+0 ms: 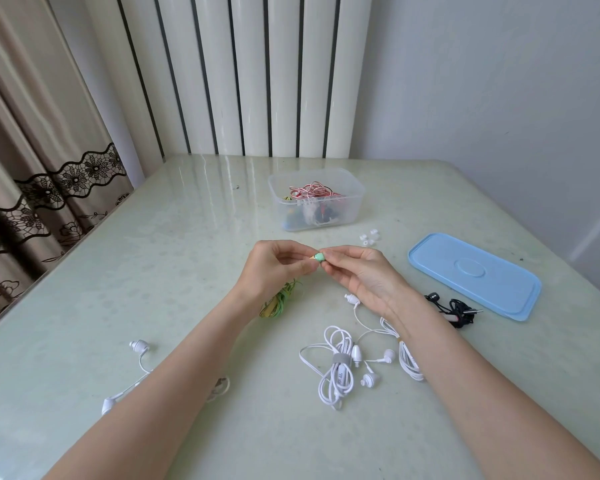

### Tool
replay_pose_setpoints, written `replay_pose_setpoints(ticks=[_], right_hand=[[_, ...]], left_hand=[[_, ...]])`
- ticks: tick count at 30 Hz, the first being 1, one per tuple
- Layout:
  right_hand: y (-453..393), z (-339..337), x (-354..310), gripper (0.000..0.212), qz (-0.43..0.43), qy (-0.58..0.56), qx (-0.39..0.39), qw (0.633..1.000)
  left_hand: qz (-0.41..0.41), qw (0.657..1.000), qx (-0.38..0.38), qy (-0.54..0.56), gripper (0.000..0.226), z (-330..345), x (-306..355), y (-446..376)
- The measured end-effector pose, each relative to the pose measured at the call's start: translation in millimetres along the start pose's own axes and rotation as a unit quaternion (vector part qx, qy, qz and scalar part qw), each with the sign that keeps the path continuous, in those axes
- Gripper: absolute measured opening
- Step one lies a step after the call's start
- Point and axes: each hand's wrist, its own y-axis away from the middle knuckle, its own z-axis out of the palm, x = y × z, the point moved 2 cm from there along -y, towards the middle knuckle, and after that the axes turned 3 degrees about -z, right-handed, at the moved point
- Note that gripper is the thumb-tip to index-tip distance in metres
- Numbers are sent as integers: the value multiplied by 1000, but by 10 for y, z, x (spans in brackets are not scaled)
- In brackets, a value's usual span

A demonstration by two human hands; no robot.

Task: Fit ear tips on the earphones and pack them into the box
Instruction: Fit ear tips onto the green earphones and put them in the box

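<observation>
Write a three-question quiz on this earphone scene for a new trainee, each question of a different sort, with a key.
1. True or false: the blue lid is on the clear box.
2. What do the left hand and right hand pinch between them?
A. a black plug
B. a green earbud
C. a white ear tip
3. Fill in: the loose ear tips lie between the box and the ____.

Key
1. False: the lid lies flat on the table, right of the box, which stands open.
2. B. Its green cable hangs below the left hand.
3. lid
</observation>
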Motion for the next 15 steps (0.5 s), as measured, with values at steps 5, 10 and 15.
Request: replay_pose_setpoints(ticks=[5, 10, 15], right_hand=[[18, 24, -6, 13, -86, 88, 1, 992], [14, 31, 2, 13, -86, 105, -5, 991], [11, 19, 6, 12, -58, 61, -3, 996]], left_hand=[[-19, 1000, 23, 6, 14, 12, -24, -20], [-1, 999, 38, -29, 17, 0, -26, -26], [31, 996, 49, -70, 15, 5, -10, -4]])
